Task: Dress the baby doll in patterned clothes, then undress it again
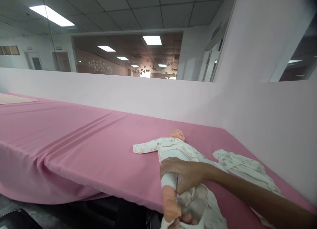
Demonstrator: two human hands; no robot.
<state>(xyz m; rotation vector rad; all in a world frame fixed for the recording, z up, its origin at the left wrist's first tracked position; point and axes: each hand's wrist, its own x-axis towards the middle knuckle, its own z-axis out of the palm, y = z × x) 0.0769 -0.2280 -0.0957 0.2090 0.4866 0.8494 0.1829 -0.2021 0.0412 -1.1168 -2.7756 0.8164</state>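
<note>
A baby doll (173, 146) in a white printed top lies on its back on the pink sheet (86, 146), head (177, 134) pointing away from me. My right hand (182, 174) reaches in from the lower right and is closed around the doll's upper leg, by the white diaper. The bare leg (169, 201) sticks out toward the table's near edge. At the bottom edge, only some fingers of my left hand (187, 219) show. They are bunched in a white printed garment (205, 206) gathered around the doll's foot.
A second white printed garment (245, 169) lies crumpled on the sheet to the right of the doll. A pale partition wall (148, 96) runs along the table's far side and right side. The sheet hangs over the near edge (74, 192).
</note>
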